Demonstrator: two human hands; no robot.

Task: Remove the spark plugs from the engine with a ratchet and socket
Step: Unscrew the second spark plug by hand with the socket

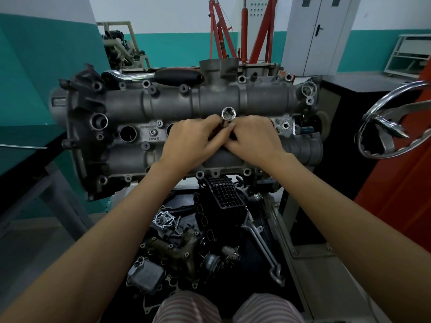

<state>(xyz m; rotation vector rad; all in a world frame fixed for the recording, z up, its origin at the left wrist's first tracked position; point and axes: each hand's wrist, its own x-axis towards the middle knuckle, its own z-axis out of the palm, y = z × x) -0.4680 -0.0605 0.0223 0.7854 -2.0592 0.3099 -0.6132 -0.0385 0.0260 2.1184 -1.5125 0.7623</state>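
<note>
**A:** Over the middle of the engine [186, 101], both hands were bunched together. Left hand [193, 138] and right hand [254, 138] touched each other, fingers curled round the socket [228, 113], which stood with its open end up.

**B:** Why both hands?

**A:** My guess: turning it by finger over a plug well, or lifting it out. The ratchet [149, 75] wasn't on it; it lay along the far edge of the engine, black handle to the right, within reach.

**B:** Spark plugs visible?

**A:** No. One well [128, 134] to the left looked dark and open, but I couldn't tell if a plug sat deep inside. The well under the hands was hidden.

**B:** Any writing?

**A:** Cast lettering on the cover near that open well, something like "Fora 10", and a raised number line above it, too blurred to read. No brand seen on the tools.

**B:** Anything else?

**A:** Loose engine parts [186, 241] lay on the floor tray below.
</note>
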